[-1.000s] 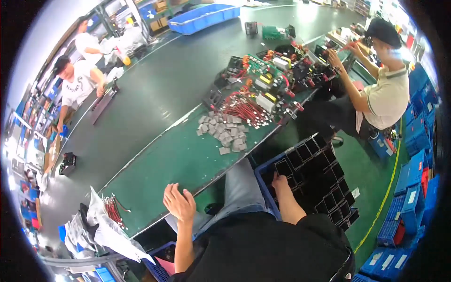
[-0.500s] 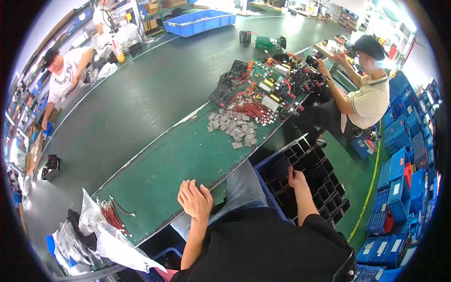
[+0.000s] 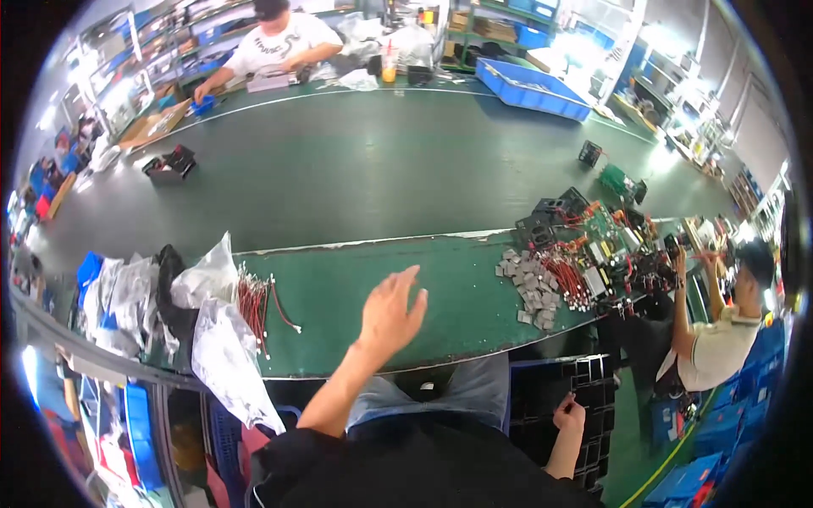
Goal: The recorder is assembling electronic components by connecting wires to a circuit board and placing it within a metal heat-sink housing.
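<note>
My left hand [image 3: 391, 313] hovers over the green bench [image 3: 339, 326], its fingers stretched out and the thumb apart, holding nothing. Down at the right, my right hand [image 3: 570, 414] is closed in a pinch over a crate of black plastic cases [image 3: 597, 389]. What its fingers hold, if anything, blends into the dark parts behind. To the right of my left hand lies a heap of small grey squares [image 3: 529, 289]. Beside it is a bundle of red wires with white connectors [image 3: 566, 281]. Another red wire bundle [image 3: 253, 309] rests on the bench's left part.
Circuit board assemblies [image 3: 605, 241] are piled on the bench's right. Clear plastic bags [image 3: 224, 356] hang over its left front edge. A conveyor belt [image 3: 339, 169] runs beyond, bearing a blue tray [image 3: 533, 89]. A co-worker [image 3: 720, 330] sits at the right; another person [image 3: 275, 42] works across.
My view has turned left, so the bench lies more level. My left hand reaches further over the bench, fingers pointing right. My right hand stays pinched over the crate.
</note>
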Available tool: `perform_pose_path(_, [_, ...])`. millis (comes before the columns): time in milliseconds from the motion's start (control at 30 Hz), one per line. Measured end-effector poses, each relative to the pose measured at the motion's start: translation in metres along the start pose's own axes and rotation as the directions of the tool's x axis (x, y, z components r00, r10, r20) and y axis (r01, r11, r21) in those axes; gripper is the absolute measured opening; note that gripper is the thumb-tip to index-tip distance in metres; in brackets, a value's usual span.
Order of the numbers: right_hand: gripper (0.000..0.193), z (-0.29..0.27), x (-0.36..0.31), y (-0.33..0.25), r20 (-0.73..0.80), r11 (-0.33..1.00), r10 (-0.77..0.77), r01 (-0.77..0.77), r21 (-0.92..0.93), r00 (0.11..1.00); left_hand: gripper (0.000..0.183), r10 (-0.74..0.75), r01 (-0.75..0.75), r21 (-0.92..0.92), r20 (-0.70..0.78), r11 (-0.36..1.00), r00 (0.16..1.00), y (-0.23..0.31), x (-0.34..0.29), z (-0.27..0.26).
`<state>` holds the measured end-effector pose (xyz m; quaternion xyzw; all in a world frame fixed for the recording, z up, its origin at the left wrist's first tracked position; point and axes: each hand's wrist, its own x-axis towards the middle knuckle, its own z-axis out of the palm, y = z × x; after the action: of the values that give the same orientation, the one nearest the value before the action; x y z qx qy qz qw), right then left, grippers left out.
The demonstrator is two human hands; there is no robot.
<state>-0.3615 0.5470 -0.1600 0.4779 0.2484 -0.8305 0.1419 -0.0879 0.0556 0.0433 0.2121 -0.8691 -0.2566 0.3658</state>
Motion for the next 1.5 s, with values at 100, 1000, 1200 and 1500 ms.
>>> perform_pose_path(100, [0.023, 0.012, -0.007, 0.003, -0.014, 1.000, -0.012, 0.013, 0.014, 1.000, 0.037, -0.134, 0.139, 0.139, -0.049, 0.980, 0.990, -0.025, -0.026, 0.006])
perform_pose_path(1000, [0.027, 0.024, -0.033, -0.006, -0.019, 0.998, -0.003, 0.004, 0.064, 1.000, 0.027, 0.025, -0.012, 0.264, -0.048, 0.965, 0.999, -0.034, -0.070, 0.023])
perform_pose_path(1200, [0.031, 0.033, -0.007, -0.006, -0.137, 0.989, 0.085, -0.067, 0.128, 0.987, 0.027, -0.025, 0.035, 0.267, -0.041, 0.963, 0.999, -0.031, -0.073, 0.023])
perform_pose_path(1500, [0.029, 0.019, 0.011, 0.011, -0.217, 0.999, -0.010, 0.018, 0.033, 0.976, 0.083, -0.331, 0.332, -0.010, -0.078, 0.943, 0.940, -0.018, -0.032, 0.004])
